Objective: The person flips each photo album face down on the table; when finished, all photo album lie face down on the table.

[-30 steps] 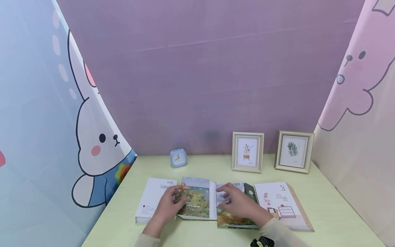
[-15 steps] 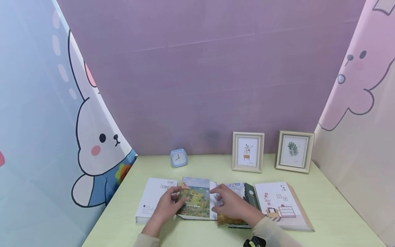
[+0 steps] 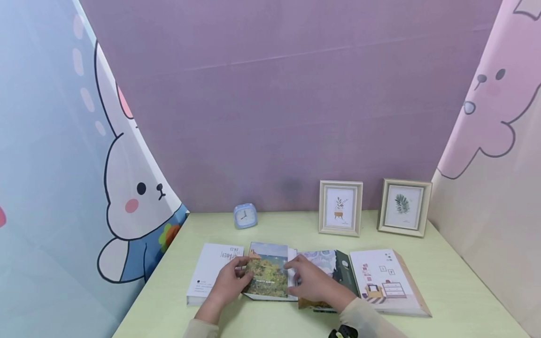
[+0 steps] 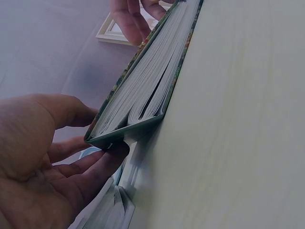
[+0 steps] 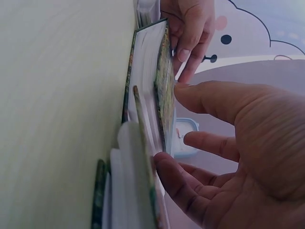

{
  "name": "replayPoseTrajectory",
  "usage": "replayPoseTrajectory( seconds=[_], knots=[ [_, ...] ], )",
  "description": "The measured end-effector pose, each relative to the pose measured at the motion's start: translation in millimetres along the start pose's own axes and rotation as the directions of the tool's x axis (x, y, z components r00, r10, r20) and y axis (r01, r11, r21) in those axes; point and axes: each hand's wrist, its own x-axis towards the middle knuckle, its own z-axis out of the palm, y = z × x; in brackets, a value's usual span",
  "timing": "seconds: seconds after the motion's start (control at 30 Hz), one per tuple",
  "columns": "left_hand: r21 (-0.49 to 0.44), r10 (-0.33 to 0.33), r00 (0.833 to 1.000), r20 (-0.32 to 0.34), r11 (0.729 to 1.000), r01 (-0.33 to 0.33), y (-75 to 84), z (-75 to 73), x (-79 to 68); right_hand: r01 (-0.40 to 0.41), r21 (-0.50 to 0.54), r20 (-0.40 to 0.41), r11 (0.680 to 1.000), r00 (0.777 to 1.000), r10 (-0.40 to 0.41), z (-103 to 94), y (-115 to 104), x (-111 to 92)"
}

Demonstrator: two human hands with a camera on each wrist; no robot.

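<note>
A photo album (image 3: 266,267) with a garden-and-sea cover lies at the middle of the table, its cover narrower than the white pages showing on the right. My left hand (image 3: 228,281) grips its left edge, thumb over the cover and fingers at the spine, as the left wrist view shows. My right hand (image 3: 313,281) reaches to the cover's right edge, fingers spread and slightly bent. In the right wrist view the thumb (image 5: 200,98) is at the cover; contact is unclear. Beneath the right hand lies a second album (image 3: 323,263) with a painted cover and green spine, partly hidden.
A white book (image 3: 204,277) lies to the left, and another white book (image 3: 376,272) with furniture drawings lies to the right. Behind them stand a blue alarm clock (image 3: 245,216) and two picture frames, one with a potted plant (image 3: 339,206), one with a leaf (image 3: 402,204).
My right hand has moved left, from above the painted-cover album to the right edge of the garden-cover album. The left hand keeps its hold with little movement.
</note>
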Motion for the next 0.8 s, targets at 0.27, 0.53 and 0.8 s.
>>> replayPoseTrajectory(
  seconds=[0.27,0.53,0.8],
  knots=[
    [0.000,-0.003,1.000,0.002,1.000,0.003,-2.3,2.1,1.4,0.005,-0.029,0.000,1.000,1.000,-0.005,2.7,-2.6,0.3],
    [0.016,-0.019,1.000,-0.005,1.000,0.019,-0.1,1.8,1.1,0.026,-0.039,-0.005,0.999,1.000,-0.026,3.8,-1.9,-0.6],
    [0.014,-0.012,1.000,-0.012,1.000,0.012,-0.7,2.3,0.6,0.061,-0.077,-0.017,0.995,0.998,-0.062,8.9,3.3,0.9]
  ],
)
